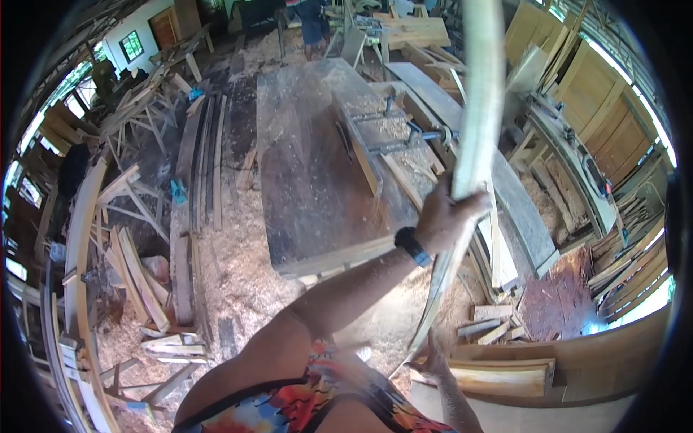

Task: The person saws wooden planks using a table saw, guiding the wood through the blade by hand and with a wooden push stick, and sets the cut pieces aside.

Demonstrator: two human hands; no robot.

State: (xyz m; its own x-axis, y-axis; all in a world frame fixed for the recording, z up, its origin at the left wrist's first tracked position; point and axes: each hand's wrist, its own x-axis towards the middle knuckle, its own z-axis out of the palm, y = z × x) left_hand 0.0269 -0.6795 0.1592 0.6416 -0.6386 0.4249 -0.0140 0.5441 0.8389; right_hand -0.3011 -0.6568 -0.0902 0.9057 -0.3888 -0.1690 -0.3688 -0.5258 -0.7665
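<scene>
A long pale wooden board (482, 94) stands nearly upright in front of me, its top running out of view. My left hand (446, 211), with a dark band on the wrist, is wrapped round the board at mid-length. Lower down, my right hand (433, 361) is beside the board's narrow lower end, fingers spread; whether it touches the board is unclear. Behind the board lies a large dark workbench (303, 166), with a narrow plank (357, 144) on edge and metal clamps (411, 137) on it.
Wood shavings (245, 289) cover the floor. Long planks (206, 159) and sawhorses (144, 202) are on the left. Offcuts (494, 325) and a stacked piece of wood (498, 379) lie at the lower right. Another person (312, 25) stands beyond the bench. Wooden doors (606, 115) lean at the right.
</scene>
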